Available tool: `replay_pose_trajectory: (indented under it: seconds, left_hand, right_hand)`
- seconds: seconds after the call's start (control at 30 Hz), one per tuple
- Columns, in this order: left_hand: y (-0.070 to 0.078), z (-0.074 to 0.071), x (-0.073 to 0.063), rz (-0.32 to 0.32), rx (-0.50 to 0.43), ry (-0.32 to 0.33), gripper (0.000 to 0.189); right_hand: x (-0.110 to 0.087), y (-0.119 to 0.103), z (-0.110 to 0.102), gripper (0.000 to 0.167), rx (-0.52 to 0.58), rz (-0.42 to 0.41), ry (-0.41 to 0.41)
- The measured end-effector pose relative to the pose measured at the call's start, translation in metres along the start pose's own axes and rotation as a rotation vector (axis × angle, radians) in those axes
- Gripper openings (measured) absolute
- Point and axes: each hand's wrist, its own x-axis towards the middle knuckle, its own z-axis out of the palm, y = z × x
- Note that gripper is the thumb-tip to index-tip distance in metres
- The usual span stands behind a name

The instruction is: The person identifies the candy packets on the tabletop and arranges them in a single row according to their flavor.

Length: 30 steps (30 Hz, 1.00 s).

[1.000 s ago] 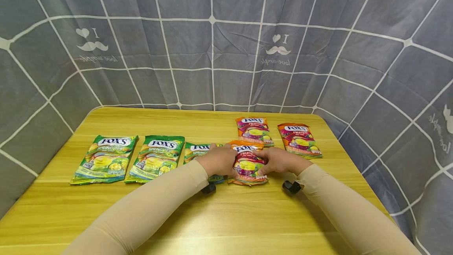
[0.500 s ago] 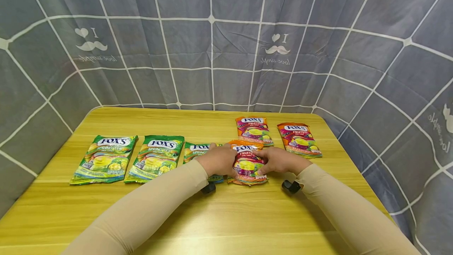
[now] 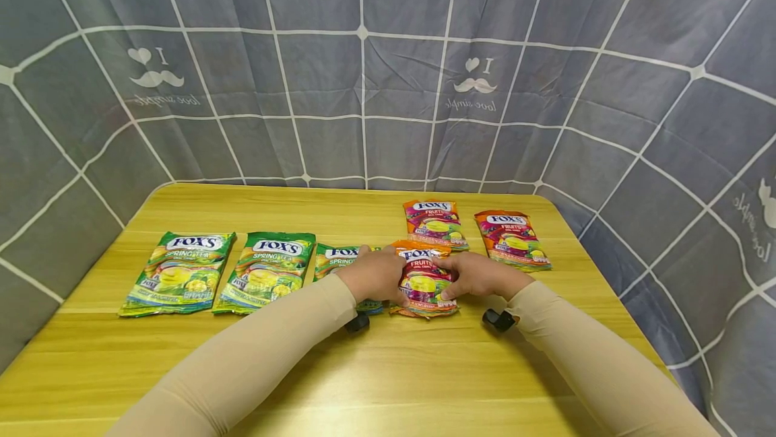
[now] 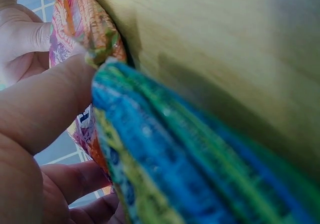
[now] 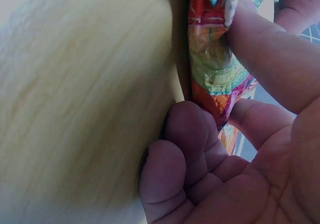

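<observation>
A red and orange candy bag (image 3: 421,281) marked FOX'S Fruits lies at the middle of the table between both hands. From its left side my left hand (image 3: 377,275) grips it, the thumb along the lower left edge. My right hand (image 3: 485,275) holds the other edge; in the right wrist view its thumb (image 5: 280,59) presses the bag's front while other fingers curl beside the side edge. Partly hidden under my left hand is a green Spring Tea candy bag (image 3: 341,258). Its blue-green edge (image 4: 185,149) fills the front of the left wrist view.
Two green candy bags (image 3: 178,272) lie side by side at the left. Two Fruits bags, one behind the middle (image 3: 434,223) and one at the right (image 3: 512,240), lie farther back. A grey checked curtain (image 3: 400,80) surrounds the wooden table (image 3: 388,383).
</observation>
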Motion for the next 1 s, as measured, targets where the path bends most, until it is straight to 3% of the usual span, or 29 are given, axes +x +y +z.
replay_pose_trajectory:
  seconds: [1.0]
  left_hand:
    - [0.0009, -0.002, 0.0012, 0.003, 0.019, -0.008, 0.066]
  right_hand:
    - [-0.0027, -0.0003, 0.0008, 0.081, -0.042, -0.027, 0.004]
